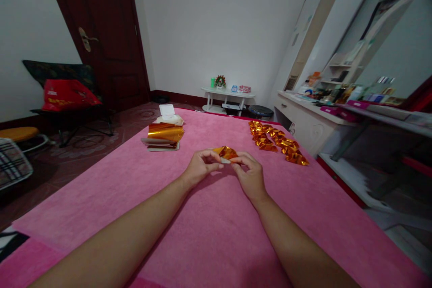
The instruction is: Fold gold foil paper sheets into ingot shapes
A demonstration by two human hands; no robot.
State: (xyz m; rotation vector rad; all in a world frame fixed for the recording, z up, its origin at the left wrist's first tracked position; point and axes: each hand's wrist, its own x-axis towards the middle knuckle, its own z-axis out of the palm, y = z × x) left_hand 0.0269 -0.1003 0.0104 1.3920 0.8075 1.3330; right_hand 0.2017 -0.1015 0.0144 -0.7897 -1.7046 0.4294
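Note:
Between my two hands is a folded piece of gold foil paper [227, 152], with a pale underside showing at its lower edge. My left hand [204, 166] pinches its left end between thumb and fingers. The right end is pinched by my right hand [249, 172]. To the left lies a stack of gold foil sheets [165, 132], curled at the top. Over on the right, folded gold foil pieces [265, 137] sit in rows on the pink cloth [209, 216].
Behind the stack is a white pack with an opened lid [167, 110]. A dressing table [303, 119] with bottles stands at the right, a low white table [227, 93] by the far wall. On a folding chair at the left rests a red bag [69, 94].

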